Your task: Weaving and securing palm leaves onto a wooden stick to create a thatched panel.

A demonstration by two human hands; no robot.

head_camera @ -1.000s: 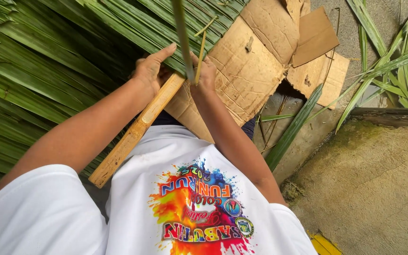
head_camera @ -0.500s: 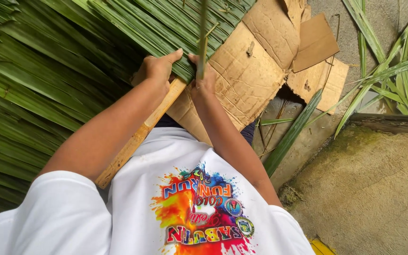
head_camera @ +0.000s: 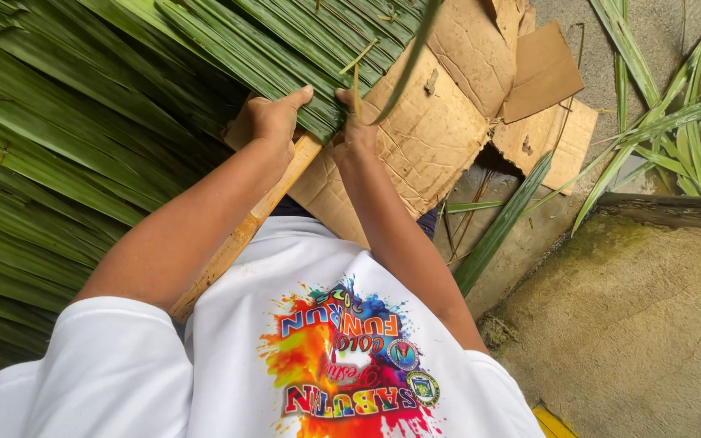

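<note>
My left hand (head_camera: 265, 122) is closed around the upper end of a long wooden stick (head_camera: 233, 243), its thumb stretched onto the row of green palm leaves (head_camera: 269, 40) laid over the stick. My right hand (head_camera: 356, 134) sits just beside it, pinching a narrow green leaf strip (head_camera: 403, 57) that rises and curves toward the top of the view. Both hands almost touch at the thumbs. The stick slants down past my left forearm toward my white printed shirt (head_camera: 326, 357).
Dense palm leaves (head_camera: 58, 162) fill the left side. Torn brown cardboard pieces (head_camera: 448, 130) lie beyond my hands. Loose green leaves (head_camera: 659, 130) lie on the concrete ground at the right, and a mossy stone block (head_camera: 634, 324) stands at the lower right.
Both hands have moved slightly farther out along the stick. The leaf strip in my right hand has swung from upright to leaning right.
</note>
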